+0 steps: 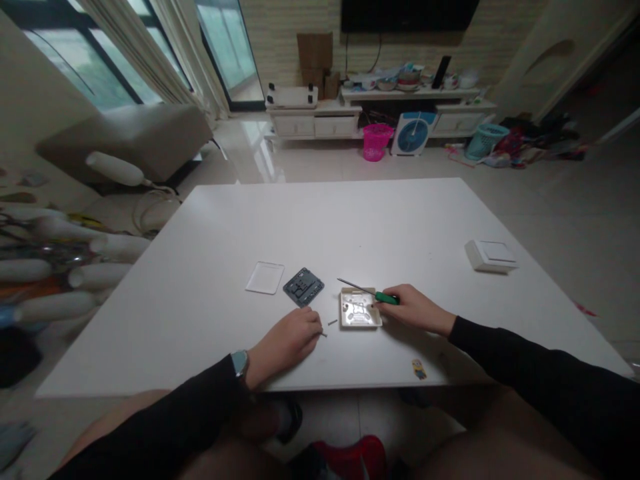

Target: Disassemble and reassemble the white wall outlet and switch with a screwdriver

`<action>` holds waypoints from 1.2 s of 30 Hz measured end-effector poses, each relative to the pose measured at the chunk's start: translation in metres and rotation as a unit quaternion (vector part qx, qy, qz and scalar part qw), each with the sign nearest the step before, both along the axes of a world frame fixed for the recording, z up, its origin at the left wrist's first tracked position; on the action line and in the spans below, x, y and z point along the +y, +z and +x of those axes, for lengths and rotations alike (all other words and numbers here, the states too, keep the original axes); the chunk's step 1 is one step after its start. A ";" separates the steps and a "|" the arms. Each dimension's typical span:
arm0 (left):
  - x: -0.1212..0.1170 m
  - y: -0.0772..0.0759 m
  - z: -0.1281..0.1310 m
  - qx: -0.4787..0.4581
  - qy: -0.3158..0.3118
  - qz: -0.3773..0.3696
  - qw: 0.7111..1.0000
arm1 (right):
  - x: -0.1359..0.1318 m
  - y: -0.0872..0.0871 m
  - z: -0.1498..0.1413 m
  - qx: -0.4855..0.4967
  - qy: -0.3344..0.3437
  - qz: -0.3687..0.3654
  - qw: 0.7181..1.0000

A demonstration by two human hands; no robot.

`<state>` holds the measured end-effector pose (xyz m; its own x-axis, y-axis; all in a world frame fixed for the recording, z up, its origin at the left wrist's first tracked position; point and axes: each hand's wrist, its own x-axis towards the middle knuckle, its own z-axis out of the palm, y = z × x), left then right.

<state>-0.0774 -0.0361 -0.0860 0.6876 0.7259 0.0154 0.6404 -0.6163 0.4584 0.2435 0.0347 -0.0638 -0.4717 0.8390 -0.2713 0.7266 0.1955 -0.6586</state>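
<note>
My right hand (413, 307) is closed around the green handle of a screwdriver (387, 298), whose metal shaft points left over the back edge of a white square wall-switch back box (359, 313). The box lies open side up; my right fingers are at its right side. My left hand (297, 333) rests on the table with fingers curled, its fingertips at a small screw (323, 334). Another screw (333, 323) lies between that hand and the box. Behind my left hand sit a dark grey square switch frame (303, 287) and a white square cover plate (265, 277).
The white table (325, 227) spans the view. At its right stands a white switch box (492, 257), and a small cartoon sticker (419, 369) is near the front edge. Beyond are a pink basket (376, 141), a blue fan (413, 133) and a grey bench (130, 137).
</note>
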 end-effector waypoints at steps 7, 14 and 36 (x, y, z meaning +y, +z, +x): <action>0.028 0.017 -0.026 -0.116 0.086 0.021 0.989 | 0.009 0.015 0.010 -0.019 0.013 0.078 0.997; 0.058 -0.003 -0.067 -0.088 0.216 0.041 0.972 | 0.016 0.028 0.021 -0.011 0.006 0.118 0.993; 0.055 -0.001 -0.034 -0.332 0.308 -0.220 0.864 | 0.013 0.030 0.023 -0.040 0.032 0.137 0.989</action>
